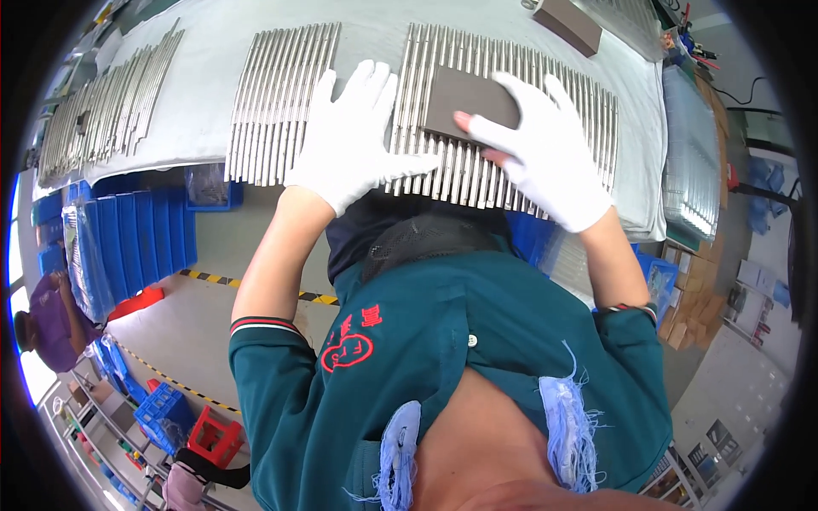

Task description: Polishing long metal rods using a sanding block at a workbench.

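My left hand (354,132), in a white glove, lies flat with its fingers stretched out. It rests between two rows of slim metal rods, covering the right edge of the middle row (277,102), while its thumb reaches onto the right row (588,111). A flat grey-brown block (464,98) lies on top of that right row. My right hand (550,157), gloved in white with some fingertips bare, grips the block at its right side. Some fingers are slightly blurred, and the hand hides part of the block and rods.
A third row of rods (115,106) lies at the left on the pale cloth-covered table (204,68). Another brown block (567,25) sits at the far right. Clear plastic trays (690,153) stand beyond the right edge. Blue bins (141,238) stand below left, near another person (55,319).
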`<act>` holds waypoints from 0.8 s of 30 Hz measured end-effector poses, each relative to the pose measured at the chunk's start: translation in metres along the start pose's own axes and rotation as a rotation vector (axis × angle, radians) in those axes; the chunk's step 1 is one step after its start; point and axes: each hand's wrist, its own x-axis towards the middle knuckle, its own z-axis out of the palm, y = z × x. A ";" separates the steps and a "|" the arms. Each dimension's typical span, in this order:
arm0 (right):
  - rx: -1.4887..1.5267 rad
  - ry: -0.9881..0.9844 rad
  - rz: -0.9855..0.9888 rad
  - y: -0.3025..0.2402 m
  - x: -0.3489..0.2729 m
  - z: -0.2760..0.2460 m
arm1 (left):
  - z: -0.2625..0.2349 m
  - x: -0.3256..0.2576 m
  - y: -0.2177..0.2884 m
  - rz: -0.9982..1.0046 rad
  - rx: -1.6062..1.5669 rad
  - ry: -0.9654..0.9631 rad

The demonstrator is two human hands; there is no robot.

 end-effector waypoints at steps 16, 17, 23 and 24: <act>-0.010 -0.100 0.060 0.030 -0.039 -0.021 | 0.001 -0.006 -0.027 -0.011 -0.030 0.090; -0.010 -0.101 0.056 0.036 -0.052 -0.030 | -0.004 -0.005 -0.043 -0.052 0.013 0.140; 0.180 0.009 0.285 0.040 -0.067 -0.032 | 0.005 -0.016 -0.144 -0.215 0.209 0.158; 0.178 0.010 0.285 0.040 -0.066 -0.031 | 0.005 -0.012 -0.143 -0.197 0.118 0.134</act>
